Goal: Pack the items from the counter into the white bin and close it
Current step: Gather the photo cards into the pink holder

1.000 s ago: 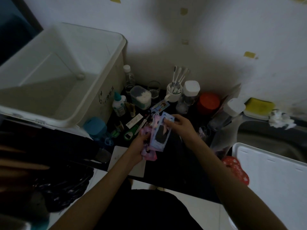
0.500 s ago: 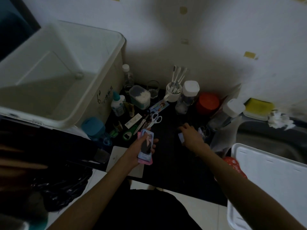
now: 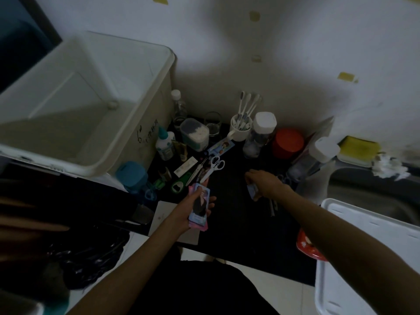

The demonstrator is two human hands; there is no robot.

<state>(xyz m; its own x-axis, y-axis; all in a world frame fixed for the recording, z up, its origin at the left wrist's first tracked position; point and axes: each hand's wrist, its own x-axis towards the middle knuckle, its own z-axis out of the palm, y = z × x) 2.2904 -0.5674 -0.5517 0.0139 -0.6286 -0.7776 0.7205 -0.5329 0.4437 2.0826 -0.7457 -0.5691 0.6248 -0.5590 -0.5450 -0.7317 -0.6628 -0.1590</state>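
Observation:
The open white bin (image 3: pixel 145 123) stands at the left on the dark counter (image 3: pixel 229 214). My left hand (image 3: pixel 188 212) holds a stack of photo cards (image 3: pixel 200 206), blue on top and pink beneath, low over the counter's front. My right hand (image 3: pixel 264 185) rests on the counter at mid right, its fingers curled round a small pale blue card (image 3: pixel 252 191). Scissors (image 3: pixel 214 165) and another photo card (image 3: pixel 221 147) lie beyond the hands. The bin's white lid (image 3: pixel 372 251) lies at the lower right.
Along the wall stand a clear bottle (image 3: pixel 178 105), a cotton swab box (image 3: pixel 195 134), a glass (image 3: pixel 212 122), a cup of toothbrushes (image 3: pixel 241 128), white-capped jars (image 3: pixel 261 133) and a red-lidded jar (image 3: pixel 288 143). A blue cup (image 3: pixel 131 176) and a green opener (image 3: pixel 179 184) lie near the bin.
My right hand let go of the card stack and moved right to a small blue card on the counter. My left hand drew the stack back toward me.

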